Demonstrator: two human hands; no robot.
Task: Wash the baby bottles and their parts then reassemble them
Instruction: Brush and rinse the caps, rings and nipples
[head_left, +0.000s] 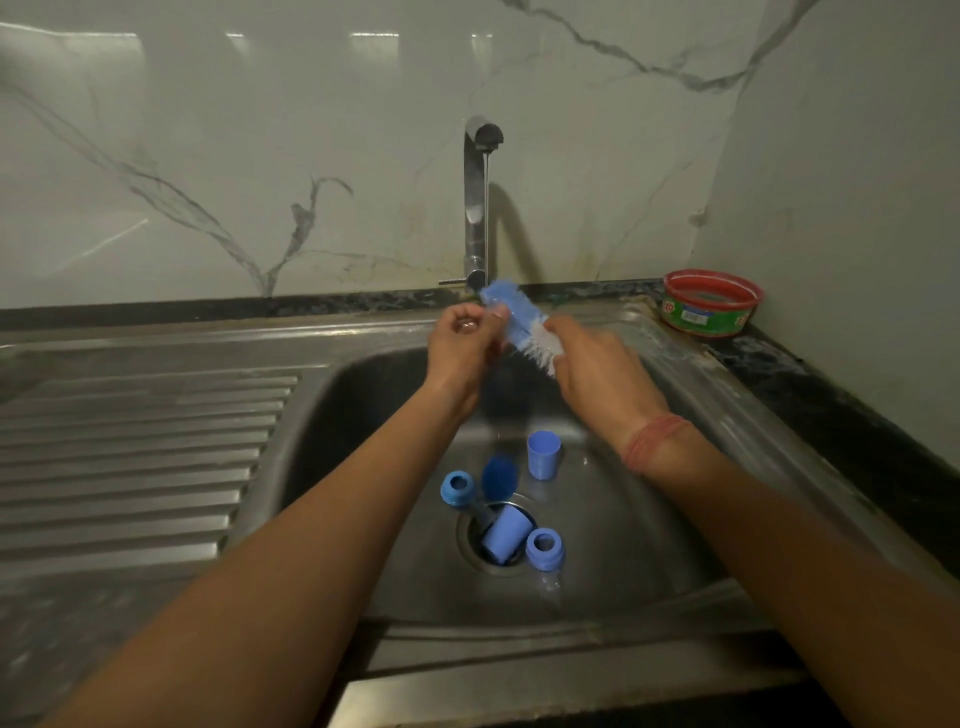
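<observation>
At the centre of the frame, above the sink (691, 426), the right hand (597, 369) is closed around a blue and white bottle brush (514, 325), whose long axis slants from lower right to upper left, its blue end pointing toward the tap (478, 208). The left hand (465, 340) pinches a small clear part, too blurred to name. Blue caps (543, 454) and rings (457, 488) lie by the drain (470, 535), lower centre.

No legible text on tub (709, 307)
</observation>
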